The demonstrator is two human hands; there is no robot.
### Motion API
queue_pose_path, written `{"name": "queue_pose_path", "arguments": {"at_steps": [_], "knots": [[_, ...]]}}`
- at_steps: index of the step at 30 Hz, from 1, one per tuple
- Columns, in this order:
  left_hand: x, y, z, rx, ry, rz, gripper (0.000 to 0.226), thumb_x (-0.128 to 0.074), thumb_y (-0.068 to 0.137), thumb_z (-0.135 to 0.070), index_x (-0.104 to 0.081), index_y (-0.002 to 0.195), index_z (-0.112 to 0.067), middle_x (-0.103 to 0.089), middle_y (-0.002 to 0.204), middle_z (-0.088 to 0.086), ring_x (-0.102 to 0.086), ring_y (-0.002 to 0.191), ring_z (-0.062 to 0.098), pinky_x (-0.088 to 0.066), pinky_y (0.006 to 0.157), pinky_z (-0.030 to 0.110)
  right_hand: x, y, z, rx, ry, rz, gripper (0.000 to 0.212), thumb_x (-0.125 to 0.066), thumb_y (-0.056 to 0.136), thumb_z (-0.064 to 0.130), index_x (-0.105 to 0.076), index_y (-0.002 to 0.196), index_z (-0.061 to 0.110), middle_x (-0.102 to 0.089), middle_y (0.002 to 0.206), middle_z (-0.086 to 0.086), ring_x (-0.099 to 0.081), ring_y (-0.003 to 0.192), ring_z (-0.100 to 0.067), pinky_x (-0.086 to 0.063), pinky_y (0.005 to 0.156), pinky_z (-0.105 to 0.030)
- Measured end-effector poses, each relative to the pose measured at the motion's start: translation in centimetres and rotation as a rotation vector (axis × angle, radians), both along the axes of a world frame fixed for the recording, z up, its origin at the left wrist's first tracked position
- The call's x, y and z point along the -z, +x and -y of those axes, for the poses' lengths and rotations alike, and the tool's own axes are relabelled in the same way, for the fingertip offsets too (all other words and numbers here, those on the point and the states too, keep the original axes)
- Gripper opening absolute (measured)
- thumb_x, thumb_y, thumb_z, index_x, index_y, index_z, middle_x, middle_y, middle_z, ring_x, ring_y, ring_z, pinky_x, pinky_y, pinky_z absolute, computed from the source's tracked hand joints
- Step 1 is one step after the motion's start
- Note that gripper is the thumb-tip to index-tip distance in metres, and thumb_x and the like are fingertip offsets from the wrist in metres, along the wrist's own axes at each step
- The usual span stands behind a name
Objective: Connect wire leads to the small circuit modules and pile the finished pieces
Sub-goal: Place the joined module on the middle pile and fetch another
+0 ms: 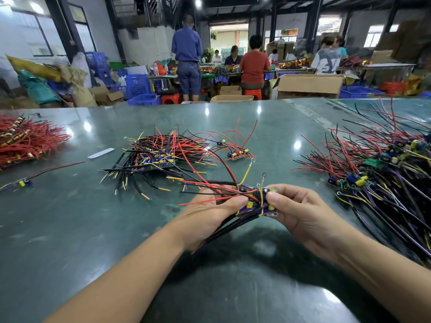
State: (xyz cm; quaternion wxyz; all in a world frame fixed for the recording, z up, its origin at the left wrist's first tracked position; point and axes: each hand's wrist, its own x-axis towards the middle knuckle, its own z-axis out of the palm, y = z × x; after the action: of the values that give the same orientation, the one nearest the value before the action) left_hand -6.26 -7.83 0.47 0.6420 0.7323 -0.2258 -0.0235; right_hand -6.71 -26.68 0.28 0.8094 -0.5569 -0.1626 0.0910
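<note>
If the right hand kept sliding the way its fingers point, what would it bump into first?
Probably the left hand. The right hand points leftward across the small circuit module that both hands grip, so the left hand's fingertips lie straight ahead, though depth is hard to judge.

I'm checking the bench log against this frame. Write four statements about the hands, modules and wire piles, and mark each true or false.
1. Both hands, left hand and right hand, hold the circuit module. True.
2. The module lies flat on the table. False: it is held above it.
3. A bundle of red wires lies at the far left. True.
4. The middle pile of wired modules sits in a blue crate. False: it lies on the bare table.
</note>
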Motion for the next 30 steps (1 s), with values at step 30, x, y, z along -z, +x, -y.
{"name": "queue_pose_path", "arguments": {"at_steps": [30], "knots": [[0.8, 0.6, -0.5, 0.172, -0.137, -0.173, 0.018, -0.069, 0.08, -0.016, -0.076, 0.094, -0.025, -0.074, 0.096, -0.006, -0.066, 0.092, 0.005, -0.049, 0.083, 0.015, 1.0, 0.3, 0.2, -0.058, -0.057, 0.037, 0.017, -0.065, 0.083, 0.009, -0.067, 0.092, -0.006, -0.067, 0.096, -0.029, -0.065, 0.083, -0.027, -0.053, 0.077, -0.027]]}}
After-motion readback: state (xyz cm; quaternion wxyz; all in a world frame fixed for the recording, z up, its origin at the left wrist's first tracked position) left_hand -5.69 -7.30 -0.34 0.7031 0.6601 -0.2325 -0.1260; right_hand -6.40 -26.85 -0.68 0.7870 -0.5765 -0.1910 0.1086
